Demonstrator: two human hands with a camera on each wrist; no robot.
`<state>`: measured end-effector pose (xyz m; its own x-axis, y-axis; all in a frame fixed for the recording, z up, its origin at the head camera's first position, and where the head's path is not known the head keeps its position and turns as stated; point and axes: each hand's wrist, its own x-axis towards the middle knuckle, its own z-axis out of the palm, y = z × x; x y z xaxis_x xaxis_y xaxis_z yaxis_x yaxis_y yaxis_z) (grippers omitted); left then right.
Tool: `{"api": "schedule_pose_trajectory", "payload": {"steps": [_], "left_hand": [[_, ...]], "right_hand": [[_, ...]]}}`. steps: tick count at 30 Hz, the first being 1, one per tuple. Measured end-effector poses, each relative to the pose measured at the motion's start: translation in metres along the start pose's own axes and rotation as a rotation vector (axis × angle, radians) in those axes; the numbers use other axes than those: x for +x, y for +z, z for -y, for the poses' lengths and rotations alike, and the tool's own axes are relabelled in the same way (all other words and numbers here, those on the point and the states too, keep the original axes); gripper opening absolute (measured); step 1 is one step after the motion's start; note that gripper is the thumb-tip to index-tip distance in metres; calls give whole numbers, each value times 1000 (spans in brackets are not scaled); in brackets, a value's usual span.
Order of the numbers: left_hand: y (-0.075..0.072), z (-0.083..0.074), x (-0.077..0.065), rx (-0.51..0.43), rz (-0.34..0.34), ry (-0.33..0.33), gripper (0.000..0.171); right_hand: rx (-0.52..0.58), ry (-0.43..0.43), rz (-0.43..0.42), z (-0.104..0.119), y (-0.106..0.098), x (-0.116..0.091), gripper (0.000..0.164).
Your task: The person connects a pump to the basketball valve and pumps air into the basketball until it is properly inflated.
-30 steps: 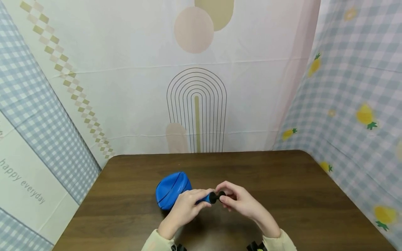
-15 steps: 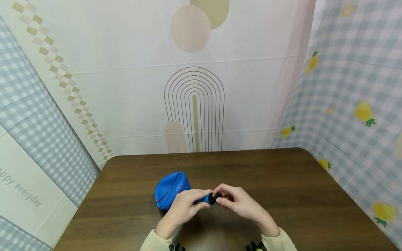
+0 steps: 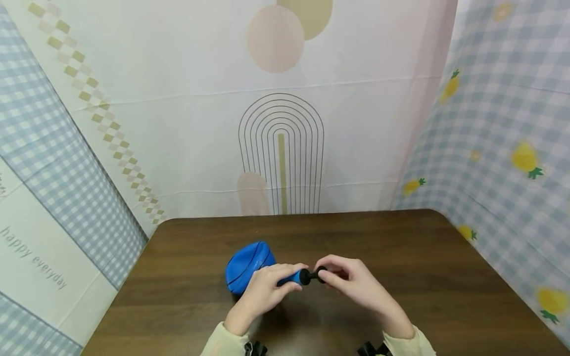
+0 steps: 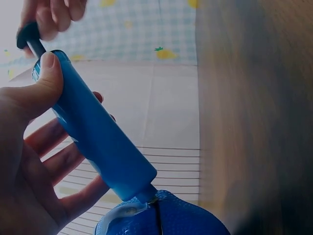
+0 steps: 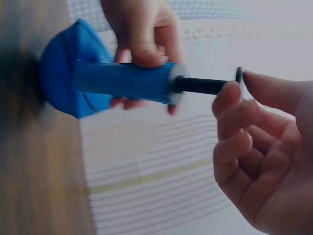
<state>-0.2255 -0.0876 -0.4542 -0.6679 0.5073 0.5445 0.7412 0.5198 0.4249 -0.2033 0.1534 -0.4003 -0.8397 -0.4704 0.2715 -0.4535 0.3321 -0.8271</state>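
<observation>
Partly curled left grip [image 3: 266,287] round pump [image 4: 105,129]

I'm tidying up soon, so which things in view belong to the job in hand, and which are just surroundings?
In the job:
Blue cylindrical hand pump, gripped by the left hand
Its black plunger, pinched by the right hand
Dented blue ball with black seams, at the pump's tip

Surroundings:
Brown wooden table
White printed cloth
Blue checked cloth with yellow fruit

At lower centre, the left hand [image 3: 266,287] grips; just right of it, the right hand [image 3: 354,283] pinches, fingers [image 5: 229,149] curled.
</observation>
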Motion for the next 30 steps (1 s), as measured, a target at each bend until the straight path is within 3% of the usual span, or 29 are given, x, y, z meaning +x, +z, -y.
{"api": "schedule_pose_trajectory", "payload": {"steps": [5, 9, 19, 24, 30], "left_hand": [[-1, -1, 0, 6, -6, -24, 47], [-1, -1, -1, 2, -9, -16, 47], [-4, 0, 0, -10, -12, -6, 47], [-2, -2, 1, -43, 14, -45, 46], [3, -3, 0, -49, 17, -44, 43]], "right_hand": [[16, 54, -187, 19, -13, -12, 13], [19, 29, -272, 31, -21, -22, 14], [17, -70, -201, 36, -23, -26, 8], [27, -135, -198, 23, -16, -18, 10], [-80, -99, -186, 2, 6, 1, 12]]}}
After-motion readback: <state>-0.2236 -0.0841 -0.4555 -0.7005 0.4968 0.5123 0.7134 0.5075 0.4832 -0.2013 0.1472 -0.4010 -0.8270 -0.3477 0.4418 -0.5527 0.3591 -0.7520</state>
